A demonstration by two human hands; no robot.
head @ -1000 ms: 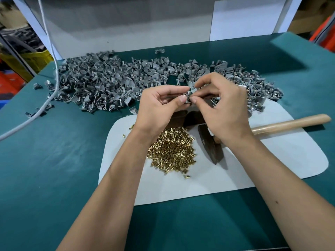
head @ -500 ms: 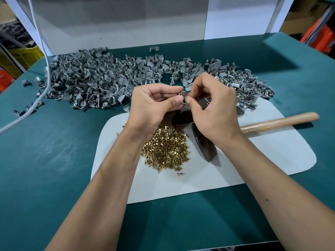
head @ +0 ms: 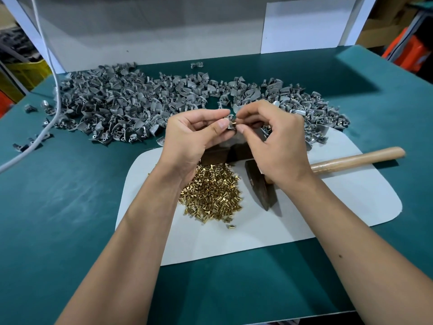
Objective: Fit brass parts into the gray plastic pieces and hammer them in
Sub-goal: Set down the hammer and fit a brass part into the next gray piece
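My left hand (head: 194,139) pinches a small gray plastic piece (head: 230,118) between thumb and fingers, held above the white mat (head: 328,207). My right hand (head: 276,141) pinches a brass part (head: 234,124) and holds it against that gray piece. Below the hands lies a heap of brass parts (head: 210,193) on the mat. A hammer with a dark head (head: 260,188) and a wooden handle (head: 358,158) rests on the mat to the right of the heap. A dark metal block (head: 225,153) sits partly hidden under my hands.
A wide pile of gray plastic pieces (head: 121,106) stretches across the back of the green table (head: 58,207). A white cable (head: 49,57) hangs down at the left and runs off the table edge. A white board (head: 304,26) stands behind.
Both hands stay together at the same spot; the fingers have shifted slightly, and the brass part now shows between the fingertips against the gray piece.
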